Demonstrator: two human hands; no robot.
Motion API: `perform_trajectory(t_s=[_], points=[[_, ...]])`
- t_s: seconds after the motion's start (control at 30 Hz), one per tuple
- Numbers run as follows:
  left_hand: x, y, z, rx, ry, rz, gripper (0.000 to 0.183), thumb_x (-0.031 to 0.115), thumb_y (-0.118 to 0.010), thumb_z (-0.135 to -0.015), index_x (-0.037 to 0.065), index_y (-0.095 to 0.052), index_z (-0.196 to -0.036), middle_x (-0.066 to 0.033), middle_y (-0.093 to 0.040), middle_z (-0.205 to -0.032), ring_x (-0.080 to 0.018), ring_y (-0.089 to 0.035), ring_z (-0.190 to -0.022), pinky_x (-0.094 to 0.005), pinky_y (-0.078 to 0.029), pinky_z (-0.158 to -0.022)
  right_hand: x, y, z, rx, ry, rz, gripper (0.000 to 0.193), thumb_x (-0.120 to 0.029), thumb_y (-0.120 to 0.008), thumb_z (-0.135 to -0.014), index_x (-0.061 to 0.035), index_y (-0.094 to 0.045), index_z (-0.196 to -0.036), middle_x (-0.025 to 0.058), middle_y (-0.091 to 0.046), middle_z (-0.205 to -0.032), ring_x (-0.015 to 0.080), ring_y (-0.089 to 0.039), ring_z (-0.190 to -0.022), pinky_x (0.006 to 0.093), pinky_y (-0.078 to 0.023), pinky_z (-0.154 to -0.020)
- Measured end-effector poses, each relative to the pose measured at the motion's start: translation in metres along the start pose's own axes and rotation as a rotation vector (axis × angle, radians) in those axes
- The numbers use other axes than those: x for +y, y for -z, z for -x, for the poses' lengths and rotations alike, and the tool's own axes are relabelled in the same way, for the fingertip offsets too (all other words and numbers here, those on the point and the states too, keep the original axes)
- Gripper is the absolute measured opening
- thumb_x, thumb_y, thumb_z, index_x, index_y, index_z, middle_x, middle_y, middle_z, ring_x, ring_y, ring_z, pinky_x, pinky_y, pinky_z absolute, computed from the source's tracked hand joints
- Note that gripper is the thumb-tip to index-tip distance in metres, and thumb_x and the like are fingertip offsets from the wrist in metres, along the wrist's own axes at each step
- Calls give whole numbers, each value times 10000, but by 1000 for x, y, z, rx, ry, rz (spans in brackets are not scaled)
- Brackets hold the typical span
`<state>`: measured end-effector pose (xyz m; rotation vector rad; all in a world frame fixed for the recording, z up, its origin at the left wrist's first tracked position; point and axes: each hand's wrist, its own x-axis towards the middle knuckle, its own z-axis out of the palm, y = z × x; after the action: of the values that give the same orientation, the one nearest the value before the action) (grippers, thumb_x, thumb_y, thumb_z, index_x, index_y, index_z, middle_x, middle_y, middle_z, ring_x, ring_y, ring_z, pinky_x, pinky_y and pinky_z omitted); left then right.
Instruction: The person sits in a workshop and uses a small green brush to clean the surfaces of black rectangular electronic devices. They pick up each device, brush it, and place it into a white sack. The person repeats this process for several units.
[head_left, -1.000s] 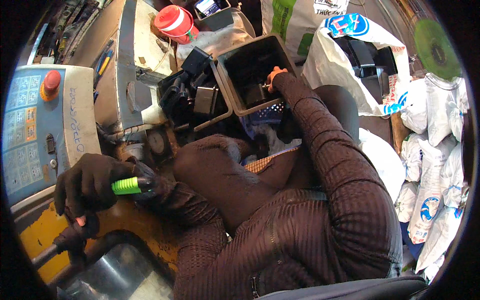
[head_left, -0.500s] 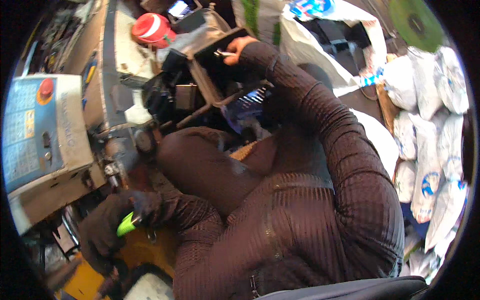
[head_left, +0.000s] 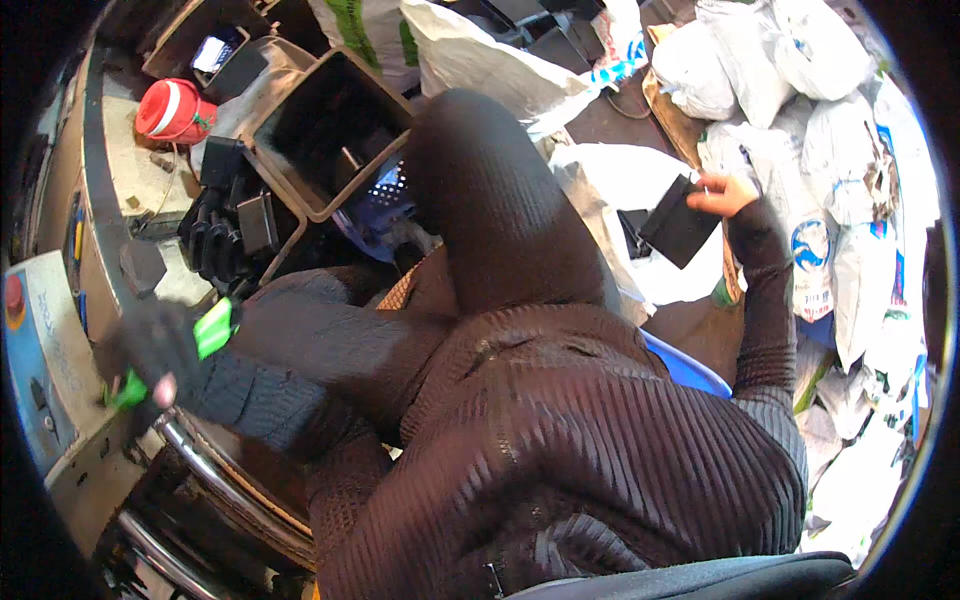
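My right hand [head_left: 725,194] pinches a flat black rectangular piece [head_left: 672,222] by its edge, thumb and fingers on one side. It is held over an open white bag [head_left: 610,172], where a smaller black part [head_left: 633,232] lies against the white. At far left, my left hand [head_left: 155,350] wears a dark glove with bright green patches, and one pinkish fingertip shows. Motion smears this hand beside the blue control panel, so its fingers are unclear. A small metallic piece [head_left: 349,160] sits inside the dark rectangular bin [head_left: 292,186] ahead of me.
A red pot with a white band [head_left: 176,111] stands on the bench at upper left. Black blocky parts [head_left: 257,222] lie near the bin. White filled bags [head_left: 760,60] are piled on the right. Chrome bars [head_left: 215,470] run at lower left.
My right hand has moved from the bin rightward to the white bag and now holds the black piece. My left hand has risen toward the panel. The view has shifted.
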<state>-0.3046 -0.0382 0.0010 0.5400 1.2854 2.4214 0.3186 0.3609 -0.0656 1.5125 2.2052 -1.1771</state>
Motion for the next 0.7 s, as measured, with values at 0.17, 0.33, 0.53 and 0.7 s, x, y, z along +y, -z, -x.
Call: perform_trajectory(t_s=[0.17, 0.33, 0.53, 0.7], points=[[-36, -19, -11, 18, 98, 44, 295, 257, -493, -933, 51, -599, -1115, -21, -591, -783, -80, -385, -463, -255, -311, -440, 11, -47, -19, -26, -44, 813, 484, -342, -781, -672, -55, -672, -1046, 185, -671, -1023, 297, -643, -967, 383, -495, -838], [-59, -29, -11, 55, 194, 83, 291, 248, -485, -939, 51, -597, -1121, -15, -585, -781, -75, -377, -460, -251, -305, -438, -225, -63, -117, 387, 849, 146, 301, -233, -684, -797, -75, -658, -1051, 117, -672, -1031, 264, -664, -908, 340, -512, -807], [-68, -42, -14, 227, 215, -85, 223, 214, -541, -915, 65, -601, -1069, -28, -548, -801, -76, -388, -479, -244, -310, -435, -426, -225, -270, -208, 898, 384, 366, -324, -645, -814, -137, -642, -1128, 124, -657, -1094, 283, -630, -1016, 407, -503, -875], [-63, -49, -33, 388, 291, -61, 205, 212, -572, -900, 74, -597, -1049, -20, -525, -766, -79, -382, -466, -241, -307, -425, -386, -379, -434, -295, 342, 551, 599, -444, -684, -776, -80, -576, -1238, 190, -550, -1280, 311, -560, -1150, 426, -463, -952]])
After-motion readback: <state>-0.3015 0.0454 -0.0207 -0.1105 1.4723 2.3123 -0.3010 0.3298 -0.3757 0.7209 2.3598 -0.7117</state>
